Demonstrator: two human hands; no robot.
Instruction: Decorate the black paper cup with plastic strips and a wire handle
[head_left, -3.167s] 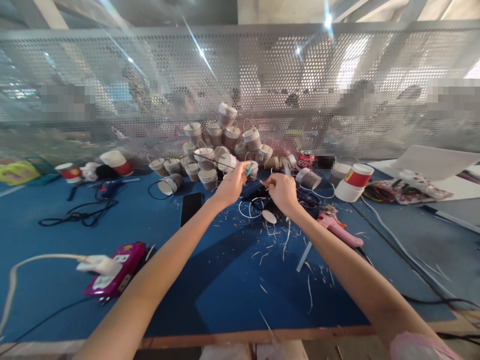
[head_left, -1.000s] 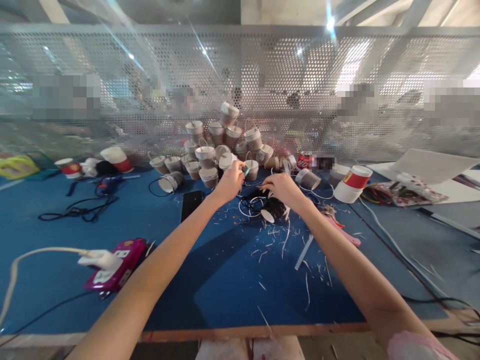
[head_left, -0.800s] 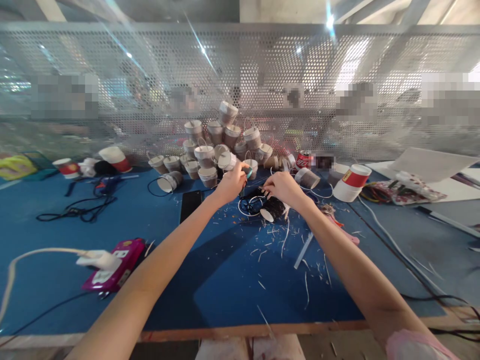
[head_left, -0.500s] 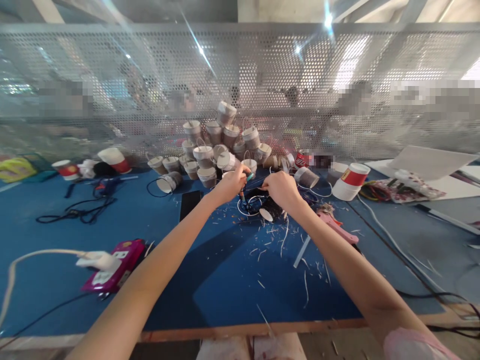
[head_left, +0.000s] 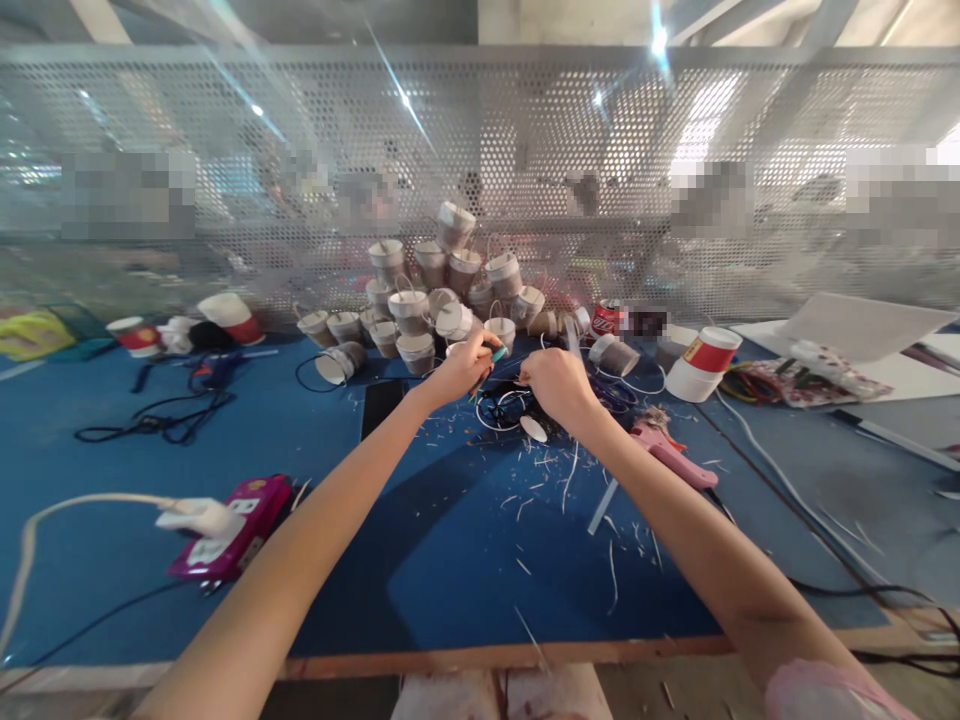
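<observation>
My left hand is closed around a small tool with a teal end, whose kind I cannot make out. My right hand has its fingers pinched just to the right of it; whatever lies between them is too small to tell. Below both hands is a tangle of black and white cord. Partly under the right hand lies a dark cup-like piece with a white round end. Behind the hands rises a pile of small grey-brown buckets with cord handles.
A pink glue gun lies right of my forearm, near a glue stick and cord scraps. At left are a purple power strip and a dark phone. Red-and-white cups and a soda can stand near the mesh partition.
My left hand has shifted slightly, turning the small tool. My right hand has moved a little to the left, fingers still pinched. The pile of buckets stays as it was.
</observation>
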